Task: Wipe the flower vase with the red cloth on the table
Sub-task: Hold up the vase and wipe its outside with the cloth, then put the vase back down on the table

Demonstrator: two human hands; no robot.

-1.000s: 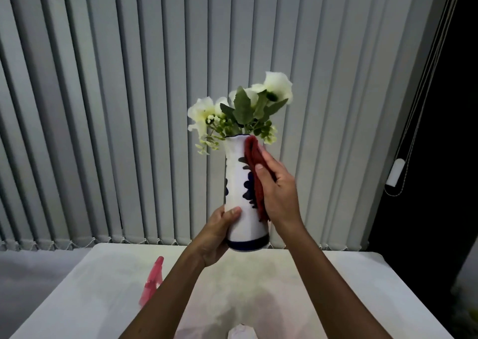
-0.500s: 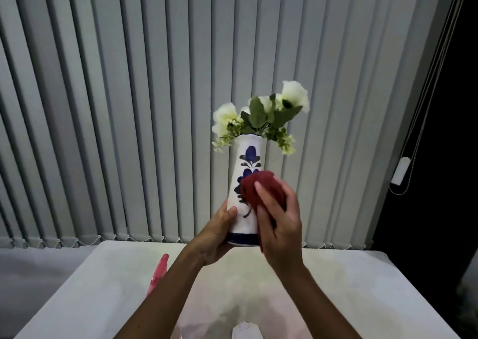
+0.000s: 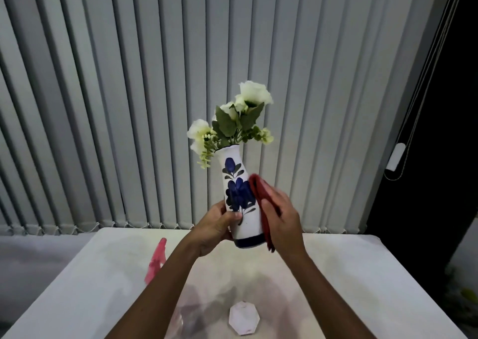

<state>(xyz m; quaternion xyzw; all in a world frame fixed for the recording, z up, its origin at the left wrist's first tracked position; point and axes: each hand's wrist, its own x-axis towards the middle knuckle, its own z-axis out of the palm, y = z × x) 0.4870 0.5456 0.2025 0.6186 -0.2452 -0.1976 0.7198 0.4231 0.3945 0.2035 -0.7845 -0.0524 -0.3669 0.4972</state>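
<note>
A white vase [image 3: 239,180] with blue painted flowers and a blue base band is held up above the table, tilted slightly left. White flowers [image 3: 234,120] with green leaves stick out of its mouth. My left hand [image 3: 216,224] grips the vase's lower left side. My right hand [image 3: 280,219] presses the red cloth [image 3: 260,191] against the vase's right side; the cloth hangs down past the base.
A white table [image 3: 349,274] lies below. A pink spray bottle [image 3: 156,259] stands at its left, partly behind my left forearm. A white octagonal coaster [image 3: 244,320] lies near the front edge. Vertical blinds fill the background; a cord weight [image 3: 394,160] hangs at right.
The red cloth has slid from the vase's front to its right side. The vase has turned, showing more of the blue flower, and tilted a little to the left.
</note>
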